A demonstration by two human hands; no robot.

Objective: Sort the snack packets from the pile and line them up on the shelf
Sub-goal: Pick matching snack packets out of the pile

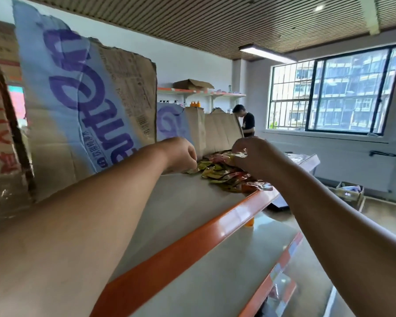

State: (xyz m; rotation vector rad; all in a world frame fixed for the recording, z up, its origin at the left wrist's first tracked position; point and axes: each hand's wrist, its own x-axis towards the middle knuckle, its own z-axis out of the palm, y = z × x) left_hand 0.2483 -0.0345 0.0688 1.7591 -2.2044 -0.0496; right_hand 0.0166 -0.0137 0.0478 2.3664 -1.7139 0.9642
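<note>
Fingers (191, 159) of left hand (181, 153) and right hand (249, 156) curled tight, pinching snack packets (224, 170) on shelf (192, 202)

Both my bare arms reach forward, nearly straight, hands level with each other and a little apart. My left hand (181, 154) is knuckles up, fingers curled down; whether they pinch anything I cannot tell. My right hand (252, 156) curls its fingers round a packet (237, 155)

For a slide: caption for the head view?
Left hand and right hand pick at the snack packets piled on an orange-edged shelf backed by torn cardboard.
</note>
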